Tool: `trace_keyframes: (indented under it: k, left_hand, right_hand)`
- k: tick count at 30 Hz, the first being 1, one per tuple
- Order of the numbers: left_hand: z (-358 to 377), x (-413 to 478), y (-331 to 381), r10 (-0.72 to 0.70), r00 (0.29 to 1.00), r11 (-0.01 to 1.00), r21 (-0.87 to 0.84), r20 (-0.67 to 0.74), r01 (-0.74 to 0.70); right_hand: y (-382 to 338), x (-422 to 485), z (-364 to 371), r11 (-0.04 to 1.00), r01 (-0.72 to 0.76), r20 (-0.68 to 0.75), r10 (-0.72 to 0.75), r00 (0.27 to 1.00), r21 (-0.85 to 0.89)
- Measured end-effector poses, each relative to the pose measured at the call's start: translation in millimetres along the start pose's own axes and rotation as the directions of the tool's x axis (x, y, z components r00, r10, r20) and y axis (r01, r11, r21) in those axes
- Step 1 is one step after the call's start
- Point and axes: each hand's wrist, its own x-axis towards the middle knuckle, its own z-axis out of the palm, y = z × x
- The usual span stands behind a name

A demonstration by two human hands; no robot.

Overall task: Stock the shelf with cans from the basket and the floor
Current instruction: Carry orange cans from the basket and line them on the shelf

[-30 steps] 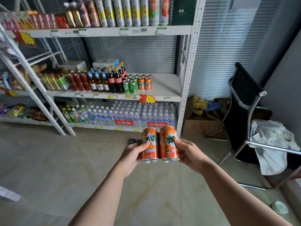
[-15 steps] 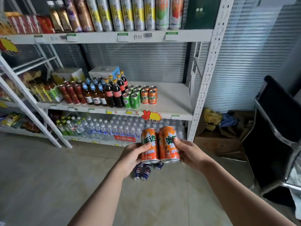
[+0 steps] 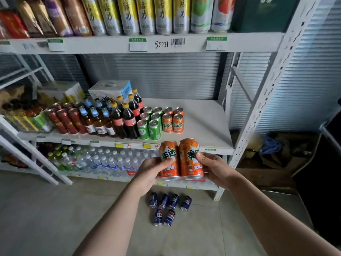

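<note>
Now: two orange cans up at the shelf edge

Right, nearest to us, the left hand point(image 3: 149, 172) is wrapped round an orange aluminium drink can point(image 3: 168, 159), thumb across the label. The right hand point(image 3: 215, 169) grips a second orange can point(image 3: 191, 163) the same way. Both cans are upright, side by side and touching, held in the air just in front of the white middle shelf board point(image 3: 203, 122). Green-and-white characters run across them: 年达 on the left one, 美年 on the right. Small print near the left can's foot reads 330. Each can has a silver rim at the bottom.

Down below the hands, six dark blue cans point(image 3: 166, 207) with a red, white and blue roundel sit grouped on the pale floor, four behind and two in front, near the rack's white corner post. Behind them, the bottom shelf carries rows of clear water bottles point(image 3: 110, 161) with white caps.

Up on the middle shelf, four matching orange cans point(image 3: 173, 120) stand in a square, 年达 readable on the front pair. Just beside them is a block of green cans point(image 3: 150, 124). Left of those come dark cola bottles point(image 3: 127, 117) with yellow caps and red labels, then brown bottles with blue caps point(image 3: 97, 121), then tall red cans point(image 3: 64, 119).

Furthest up, the top shelf edge bears a handwritten code, B5721 point(image 3: 161, 44), beside a barcode sticker point(image 3: 177, 41). Above it, tall silver cans with yellow bands point(image 3: 144, 13) show 活力.
</note>
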Motion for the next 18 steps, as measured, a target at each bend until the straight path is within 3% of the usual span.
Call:
trace_keyframes:
  k: [10, 18]
  left_hand:
    - [-63, 136, 38, -0.043, 0.998, 0.995, 0.096, 0.048, 0.038]
    - [-90, 222, 24, -0.028, 0.998, 0.992, 0.124, 0.055, 0.021]
  right_hand:
    - [-27, 127, -5, 0.999, -0.019, -0.108, 0.014, 0.994, -0.045]
    - [-16, 205, -34, 1.000, 0.014, -0.116, -0.017, 0.993, -0.025]
